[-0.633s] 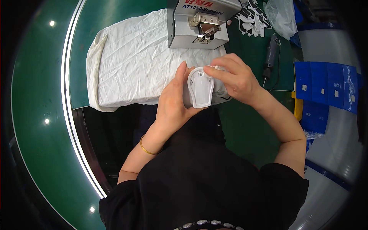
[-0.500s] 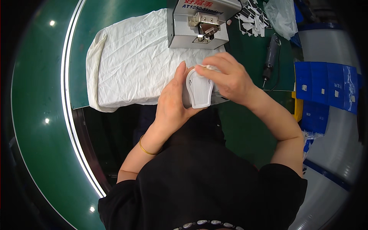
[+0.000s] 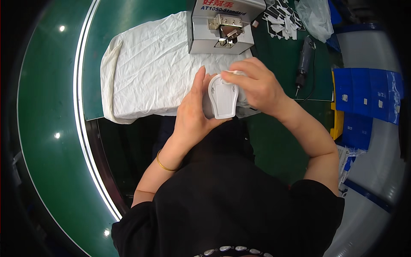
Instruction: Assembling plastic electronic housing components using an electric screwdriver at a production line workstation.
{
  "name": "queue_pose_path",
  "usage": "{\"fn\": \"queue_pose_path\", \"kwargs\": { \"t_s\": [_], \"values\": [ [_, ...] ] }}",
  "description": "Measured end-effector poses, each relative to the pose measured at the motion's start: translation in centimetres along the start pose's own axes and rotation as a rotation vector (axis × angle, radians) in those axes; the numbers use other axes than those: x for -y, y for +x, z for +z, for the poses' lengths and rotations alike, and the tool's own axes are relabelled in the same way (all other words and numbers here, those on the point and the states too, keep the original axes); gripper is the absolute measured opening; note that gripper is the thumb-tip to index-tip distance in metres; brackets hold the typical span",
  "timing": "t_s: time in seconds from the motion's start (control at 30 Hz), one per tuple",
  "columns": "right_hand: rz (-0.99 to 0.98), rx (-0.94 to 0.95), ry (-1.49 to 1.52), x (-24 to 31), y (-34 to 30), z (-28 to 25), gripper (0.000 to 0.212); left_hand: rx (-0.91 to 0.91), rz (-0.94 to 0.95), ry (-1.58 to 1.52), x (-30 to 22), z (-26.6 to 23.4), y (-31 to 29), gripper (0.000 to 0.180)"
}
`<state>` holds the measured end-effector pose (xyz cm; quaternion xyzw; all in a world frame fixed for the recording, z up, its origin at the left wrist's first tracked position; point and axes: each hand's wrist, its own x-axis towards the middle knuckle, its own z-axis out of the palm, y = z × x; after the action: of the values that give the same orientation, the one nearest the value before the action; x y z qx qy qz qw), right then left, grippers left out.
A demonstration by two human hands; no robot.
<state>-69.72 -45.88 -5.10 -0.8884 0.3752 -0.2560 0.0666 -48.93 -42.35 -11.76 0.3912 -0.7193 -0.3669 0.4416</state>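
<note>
**White housing in hand, top end being worked**

Our left hand (image 3: 192, 115) cups the white plastic housing (image 3: 223, 96) above the white cloth (image 3: 145, 73). Our right hand (image 3: 252, 83) pinches its top edge. It looks mid-job; the electric screwdriver (image 3: 305, 60) lies untouched.

There are two bare hands — the left hand (image 3: 190, 115) and the right hand (image 3: 257, 85). Together they hold one white plastic shell with a rounded top (image 3: 223, 99).

One big crumpled white cloth (image 3: 147, 73) lies on the green table (image 3: 47, 107). One grey metal box machine (image 3: 222, 26) stands at the far end of it.

One dark pen-shaped power tool (image 3: 303, 62) lies to the right. One clear plastic bag (image 3: 316, 17) sits above that tool.

There is one row of blue plastic bins (image 3: 368, 92), and one thin gold bracelet (image 3: 165, 165) — it is on the left wrist.

A heap of small white flat pieces (image 3: 282, 15) is too jumbled to count.
</note>
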Motion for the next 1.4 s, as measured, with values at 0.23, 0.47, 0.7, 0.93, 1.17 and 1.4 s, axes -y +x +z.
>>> {"fn": "queue_pose_path", "kwargs": {
  "t_s": [0.23, 0.47, 0.7, 0.93, 1.17, 1.4],
  "values": [
    [0.343, -0.068, -0.289, -4.1, -4.6, -3.3, 0.043, 0.003, -0.036, -0.162, -0.7, -0.6, 0.0, 0.127],
    [0.637, -0.141, 1.051, 5.2, -5.3, 2.0, 0.088, -0.17, -0.252, -1.04, -1.1, -1.4, 0.3, 0.124],
    [0.664, -0.122, 1.097, 8.0, -0.8, 3.5, 0.049, -0.286, 0.094, 0.088, -0.8, -7.2, -0.6, 0.091],
    [0.479, -0.028, 1.257, 8.5, 5.0, 5.6, 0.069, -0.116, 0.186, 0.429, -1.3, -14.5, -0.5, 0.057],
    [0.407, 0.018, 1.018, 7.9, 5.1, 7.5, 0.058, -0.944, -0.351, 0.418, 11.3, -29.3, 4.3, 0.038],
    [0.551, 0.045, 1.027, 8.6, 2.9, 9.8, 0.038, -0.927, -0.629, 0.546, 16.3, -32.2, 4.0, 0.058]
  ]
}}
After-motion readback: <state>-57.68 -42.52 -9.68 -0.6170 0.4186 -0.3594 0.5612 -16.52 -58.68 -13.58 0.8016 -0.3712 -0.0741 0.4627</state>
